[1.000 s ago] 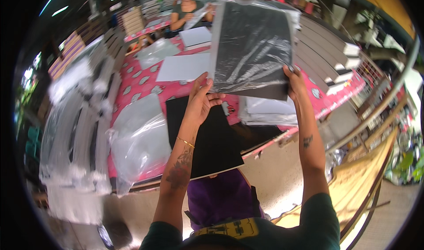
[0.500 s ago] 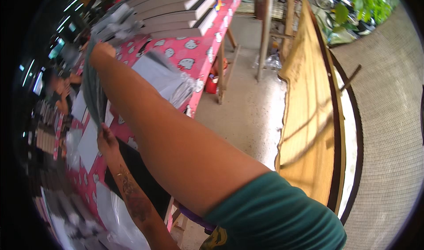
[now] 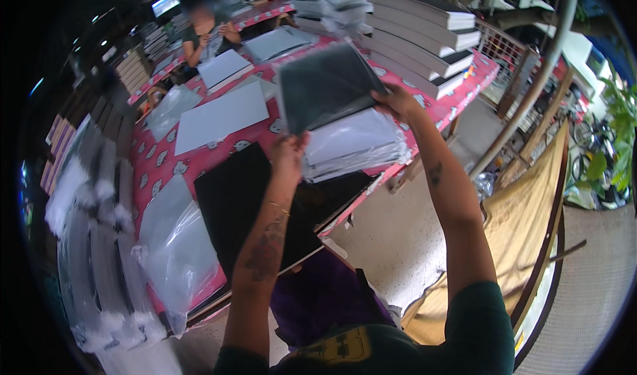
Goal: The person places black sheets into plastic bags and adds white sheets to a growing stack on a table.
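Observation:
A dark flat panel in a glossy clear plastic sleeve (image 3: 328,83) is held between my two hands. My right hand (image 3: 397,102) grips its right edge near the close corner. At the near left corner, the closed fingers of my left hand (image 3: 289,155) pinch the edge. Beneath the sleeve is a pile of white sheets in crinkled clear plastic (image 3: 358,143); I cannot tell if the two touch. A large black board (image 3: 235,202) lies on the table under my left forearm. Another black board (image 3: 338,199) shows partly below the white pile.
The pink patterned tablecloth (image 3: 157,186) carries a white sheet (image 3: 222,118) and a clear plastic bag (image 3: 176,242). Thick dark-covered books (image 3: 424,37) stand stacked at the back right. Plastic-wrapped stacks (image 3: 109,262) line the left. Another person (image 3: 206,37) sits across the table.
My view has turned toward the table. My right arm, formerly stretched across to the far left, has come back right. The sleeved panel, earlier seen nearly edge-on, now faces up.

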The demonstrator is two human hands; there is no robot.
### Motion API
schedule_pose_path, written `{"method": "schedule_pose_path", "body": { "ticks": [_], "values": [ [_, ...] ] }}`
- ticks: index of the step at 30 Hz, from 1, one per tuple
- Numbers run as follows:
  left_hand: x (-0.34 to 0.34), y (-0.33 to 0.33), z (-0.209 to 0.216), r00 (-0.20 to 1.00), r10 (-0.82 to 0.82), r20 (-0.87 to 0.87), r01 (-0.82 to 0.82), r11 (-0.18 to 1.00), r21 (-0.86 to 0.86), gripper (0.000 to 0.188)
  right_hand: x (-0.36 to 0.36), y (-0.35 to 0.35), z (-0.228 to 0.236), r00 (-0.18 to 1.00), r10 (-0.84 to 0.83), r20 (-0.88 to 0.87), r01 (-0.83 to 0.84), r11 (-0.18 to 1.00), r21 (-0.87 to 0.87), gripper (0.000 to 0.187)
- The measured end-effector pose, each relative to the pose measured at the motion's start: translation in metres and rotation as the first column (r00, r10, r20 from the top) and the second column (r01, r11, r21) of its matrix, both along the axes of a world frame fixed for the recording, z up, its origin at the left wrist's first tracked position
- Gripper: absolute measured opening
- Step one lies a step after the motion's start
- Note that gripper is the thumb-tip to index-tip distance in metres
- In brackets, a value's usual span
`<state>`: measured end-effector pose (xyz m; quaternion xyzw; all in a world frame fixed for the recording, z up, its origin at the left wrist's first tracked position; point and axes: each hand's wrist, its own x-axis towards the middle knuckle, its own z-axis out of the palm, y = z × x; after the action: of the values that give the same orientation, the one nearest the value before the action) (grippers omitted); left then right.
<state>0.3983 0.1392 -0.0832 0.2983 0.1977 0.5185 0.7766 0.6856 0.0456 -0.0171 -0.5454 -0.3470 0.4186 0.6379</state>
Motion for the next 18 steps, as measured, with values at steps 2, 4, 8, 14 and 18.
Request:
{"method": "schedule_pose_path", "body": {
  "ticks": [2,4,8,14,18],
  "values": [
    [-0.003,-0.006,-0.018,0.987,-0.006,-0.158,-0.004,0.998,-0.069,0.008,-0.009,-0.007,-0.043,0.990,-0.144,0.003,0.144,0.990,0.005,0.053],
    [-0.003,-0.018,-0.032,0.984,0.024,-0.175,-0.044,0.993,-0.111,0.007,-0.009,-0.014,-0.079,0.951,-0.221,0.216,0.231,0.973,-0.022,0.046],
    [-0.063,-0.058,-0.007,0.862,0.034,-0.506,0.030,0.992,0.119,0.023,-0.017,-0.026,-0.116,0.262,-0.346,0.901,0.355,0.903,0.243,0.050],
    [-0.291,-0.114,0.032,0.167,0.733,-0.659,0.084,0.656,0.750,0.029,-0.050,-0.073,-0.094,0.380,-0.369,0.848,0.330,0.911,0.249,0.036],
    [-0.440,-0.147,0.014,-0.469,0.726,-0.503,0.088,0.605,0.791,0.033,-0.170,-0.056,-0.073,0.606,-0.141,0.783,-0.029,0.980,0.199,0.026]
  ]
}}
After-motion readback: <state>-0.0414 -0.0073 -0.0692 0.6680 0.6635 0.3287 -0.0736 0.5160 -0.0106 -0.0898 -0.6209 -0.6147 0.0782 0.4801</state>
